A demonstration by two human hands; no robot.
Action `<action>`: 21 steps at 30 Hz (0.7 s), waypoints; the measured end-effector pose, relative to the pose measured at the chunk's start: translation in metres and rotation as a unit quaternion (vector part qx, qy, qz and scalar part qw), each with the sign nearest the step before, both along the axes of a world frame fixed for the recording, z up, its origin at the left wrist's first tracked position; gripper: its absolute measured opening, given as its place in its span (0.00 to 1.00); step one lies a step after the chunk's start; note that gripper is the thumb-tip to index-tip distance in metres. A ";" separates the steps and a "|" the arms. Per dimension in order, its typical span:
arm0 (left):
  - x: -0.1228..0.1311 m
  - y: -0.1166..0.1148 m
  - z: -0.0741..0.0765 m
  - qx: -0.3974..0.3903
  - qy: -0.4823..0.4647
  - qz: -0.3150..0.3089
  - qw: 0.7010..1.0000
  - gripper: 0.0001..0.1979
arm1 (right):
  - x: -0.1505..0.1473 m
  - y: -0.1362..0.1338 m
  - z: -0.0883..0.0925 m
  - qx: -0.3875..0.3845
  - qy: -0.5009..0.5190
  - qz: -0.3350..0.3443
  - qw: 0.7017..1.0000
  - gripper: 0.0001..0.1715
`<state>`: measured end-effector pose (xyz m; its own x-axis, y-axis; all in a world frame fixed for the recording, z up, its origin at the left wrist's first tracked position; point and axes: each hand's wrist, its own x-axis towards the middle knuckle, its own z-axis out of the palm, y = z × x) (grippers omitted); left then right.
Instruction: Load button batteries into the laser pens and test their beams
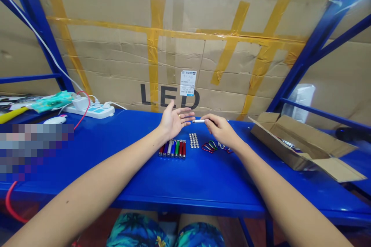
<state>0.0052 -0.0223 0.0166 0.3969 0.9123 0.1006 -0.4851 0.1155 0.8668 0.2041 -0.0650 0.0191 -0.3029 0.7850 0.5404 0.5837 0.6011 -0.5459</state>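
Below the table's near edge, patterned shorts [139, 233] show. On the blue table [203, 181] lie, from left to right, a row of coloured tubes [176, 149], rows of small silver discs [194, 141] and some clips [212, 145]. Past these, the right hand [219, 126] pinches a pale tube [198, 121], its far end just beside the fingertips of the left hand [173, 119], which is spread wide, palm showing, and holds nothing. Right of them stands an open box [278, 147]; farther left, a power strip [100, 112]. Behind everything rises taped cardboard [121, 61] marked LED.
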 end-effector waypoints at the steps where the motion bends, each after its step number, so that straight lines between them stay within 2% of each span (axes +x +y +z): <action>1: 0.000 0.000 -0.001 0.006 0.003 0.002 1.000 0.34 | 0.000 0.000 0.000 0.001 -0.001 -0.002 1.000 0.14; 15: 0.001 -0.004 0.003 -0.030 -0.035 -0.008 0.999 0.32 | -0.001 0.000 -0.001 0.022 -0.020 0.002 1.000 0.12; 21: 0.001 -0.007 0.005 -0.023 -0.022 -0.016 0.999 0.31 | 0.001 0.001 0.000 0.065 -0.050 -0.012 0.997 0.11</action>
